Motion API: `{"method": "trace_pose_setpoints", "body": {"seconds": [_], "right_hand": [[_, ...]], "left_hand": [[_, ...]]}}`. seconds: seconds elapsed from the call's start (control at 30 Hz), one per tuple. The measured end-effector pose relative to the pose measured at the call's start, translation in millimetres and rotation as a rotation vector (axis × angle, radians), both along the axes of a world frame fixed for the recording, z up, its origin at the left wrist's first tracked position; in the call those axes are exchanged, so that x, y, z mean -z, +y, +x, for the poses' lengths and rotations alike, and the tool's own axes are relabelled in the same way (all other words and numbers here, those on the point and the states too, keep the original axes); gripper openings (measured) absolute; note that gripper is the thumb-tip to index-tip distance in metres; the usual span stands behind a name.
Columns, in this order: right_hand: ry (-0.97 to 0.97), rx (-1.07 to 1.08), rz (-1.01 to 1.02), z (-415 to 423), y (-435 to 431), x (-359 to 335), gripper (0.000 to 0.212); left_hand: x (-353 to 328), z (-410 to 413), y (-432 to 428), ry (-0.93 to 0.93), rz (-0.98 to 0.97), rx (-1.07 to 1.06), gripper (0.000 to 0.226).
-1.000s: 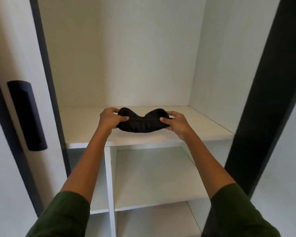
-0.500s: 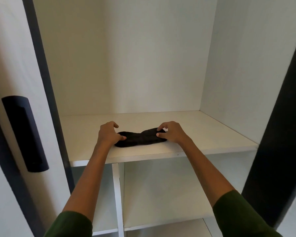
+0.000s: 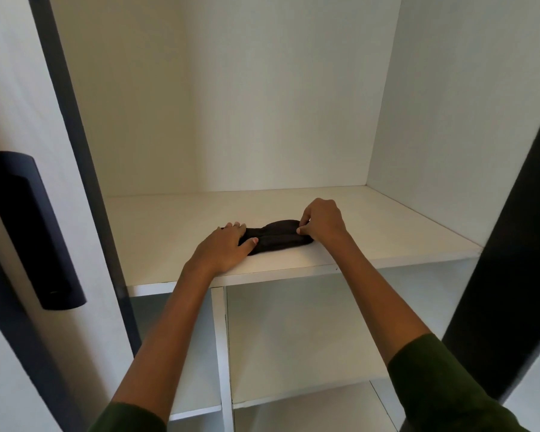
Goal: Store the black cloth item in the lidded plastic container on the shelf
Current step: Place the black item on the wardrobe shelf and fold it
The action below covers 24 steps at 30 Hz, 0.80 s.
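Note:
The black cloth item (image 3: pixel 276 236) lies flat on the white shelf (image 3: pixel 387 226) of an open wardrobe, near the shelf's front edge. My left hand (image 3: pixel 225 246) rests palm down on the cloth's left end, fingers spread. At the cloth's right end my right hand (image 3: pixel 321 221) pinches the fabric between thumb and fingertips. No lidded plastic container shows anywhere in the view.
A dark sliding door frame (image 3: pixel 75 151) with a black recessed handle (image 3: pixel 32 229) stands at the left. Another dark door edge (image 3: pixel 512 244) borders the right. Below the shelf a white divider (image 3: pixel 222 338) splits lower compartments.
The cloth went from held up in both hands to lying on the shelf. My left hand has flattened onto its left end, and the cloth looks more gathered together.

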State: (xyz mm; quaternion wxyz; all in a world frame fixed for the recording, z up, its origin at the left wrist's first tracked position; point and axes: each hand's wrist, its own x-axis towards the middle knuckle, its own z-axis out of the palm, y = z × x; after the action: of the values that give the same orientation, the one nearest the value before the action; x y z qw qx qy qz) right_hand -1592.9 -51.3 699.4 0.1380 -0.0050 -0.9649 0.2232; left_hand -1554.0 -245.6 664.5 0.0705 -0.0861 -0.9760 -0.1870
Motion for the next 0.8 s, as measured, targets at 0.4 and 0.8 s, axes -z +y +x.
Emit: {"method": "trace_pose_setpoints", "body": {"seconds": [0.4,0.8], "right_hand": [[-0.039,-0.134,0.4,14.2,-21.0,-9.3,0.012],[-0.051,0.044,0.12,4.8,0.3,-4.2,0.03]], "left_hand": [[3.2,-1.7,0.8,-0.019,-0.15,0.048,0.046],[-2.9,-1.1,12.6,-0.071,-0.158,-0.056,0.053]]}}
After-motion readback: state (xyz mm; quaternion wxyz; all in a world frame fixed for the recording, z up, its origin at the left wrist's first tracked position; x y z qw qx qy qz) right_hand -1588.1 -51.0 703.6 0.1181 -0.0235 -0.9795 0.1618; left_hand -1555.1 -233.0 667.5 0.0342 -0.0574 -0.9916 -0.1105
